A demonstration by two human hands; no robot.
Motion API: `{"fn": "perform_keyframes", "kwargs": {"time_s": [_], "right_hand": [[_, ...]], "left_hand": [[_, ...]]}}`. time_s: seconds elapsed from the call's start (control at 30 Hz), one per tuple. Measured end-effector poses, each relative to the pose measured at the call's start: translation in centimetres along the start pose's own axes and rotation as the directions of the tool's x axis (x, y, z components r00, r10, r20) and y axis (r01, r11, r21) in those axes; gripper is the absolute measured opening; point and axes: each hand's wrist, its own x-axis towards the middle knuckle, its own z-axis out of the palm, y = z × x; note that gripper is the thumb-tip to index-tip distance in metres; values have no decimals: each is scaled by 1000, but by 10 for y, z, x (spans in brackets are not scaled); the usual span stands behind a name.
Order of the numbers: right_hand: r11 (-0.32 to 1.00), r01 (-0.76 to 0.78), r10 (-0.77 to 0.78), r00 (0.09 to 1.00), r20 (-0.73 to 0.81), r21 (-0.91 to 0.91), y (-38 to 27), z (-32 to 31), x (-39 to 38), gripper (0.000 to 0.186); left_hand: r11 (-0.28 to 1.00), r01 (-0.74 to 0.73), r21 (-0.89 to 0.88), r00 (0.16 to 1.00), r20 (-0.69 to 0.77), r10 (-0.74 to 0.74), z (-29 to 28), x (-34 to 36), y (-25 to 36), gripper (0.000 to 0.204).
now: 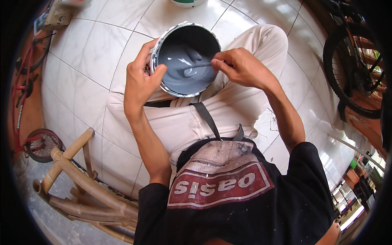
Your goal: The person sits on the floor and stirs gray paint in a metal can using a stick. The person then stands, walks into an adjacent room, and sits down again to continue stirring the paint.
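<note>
We see the round metal can of thick grey paint (185,61) resting on the lap, its shiny rim tilted toward us, with our left hand (141,79) wrapped around the near-left edge, thumb hooked over the rim. Our right hand (241,65) pinches a thin paint-coated stirring stick (196,65) reaching across the opening from the right rim. White tiled floor (90,53) lies open to the left and beyond; a bamboo chair frame (77,179) stands well apart at lower left, a black bicycle (351,61) at right.

The can (185,59) I held had a shiny metal rim, and the gray paint (183,69) inside looked wet and smooth. The floor tiles (94,53) were glossy white stone. My pants (192,122) were soft matt cloth. The chair (81,183) was smooth bamboo.
</note>
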Motion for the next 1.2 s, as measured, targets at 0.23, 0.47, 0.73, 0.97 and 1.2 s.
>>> {"fn": "perform_keyframes", "kwargs": {"time_s": [0.23,0.47,0.73,0.97,1.2], "right_hand": [[851,91,-104,995,4,-517,10,-3,-3,23],[563,453,-357,887,291,-691,14,-14,13,20],[594,440,-209,893,399,-674,19,-31,27,34],[635,456,-193,875,443,-623,0,-28,32,50],[647,310,-61,932,358,-697,-19,-24,41,15]], "left_hand": [[1000,-6,-26,1000,-10,5,5,0,4,57],[999,-29,-18,999,-20,29,5,-1,-1,54],[999,1,49,1000,7,-1,4,-1,2,55],[999,-15,46,1000,-10,15,5,-3,-4,54],[999,-23,34,1000,-7,23,6,-1,2,54]]}}
